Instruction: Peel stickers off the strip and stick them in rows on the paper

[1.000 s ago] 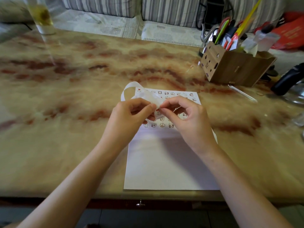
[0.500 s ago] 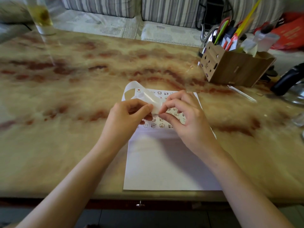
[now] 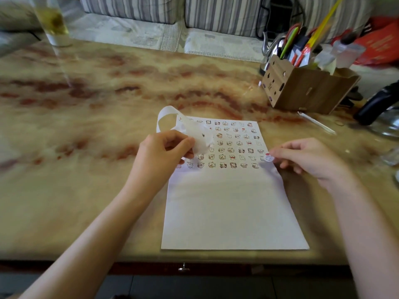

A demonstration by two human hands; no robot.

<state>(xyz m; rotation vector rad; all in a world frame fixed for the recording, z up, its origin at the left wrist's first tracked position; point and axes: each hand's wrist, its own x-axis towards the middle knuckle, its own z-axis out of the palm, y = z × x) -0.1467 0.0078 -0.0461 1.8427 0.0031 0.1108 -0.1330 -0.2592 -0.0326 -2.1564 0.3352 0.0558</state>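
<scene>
White sticker (image 3: 268,157) is pinched by the right hand (image 3: 306,160) at the right edge of the paper (image 3: 226,212), the left hand (image 3: 164,154) gripping the strip (image 3: 187,130); it should go down level with the last row, evenly spaced, then pressed flat.

We see a marbled table (image 3: 108,93), white paper (image 3: 228,212) and striped cushions (image 3: 133,7).
Our table is cream-tan with reddish-brown veins; the paper bears rows of brown-and-red stickers (image 3: 231,143); the strip (image 3: 166,113) is white; the cushions grey-and-white; the box (image 3: 306,91) brown, its pens (image 3: 289,44) green, red, yellow.
</scene>
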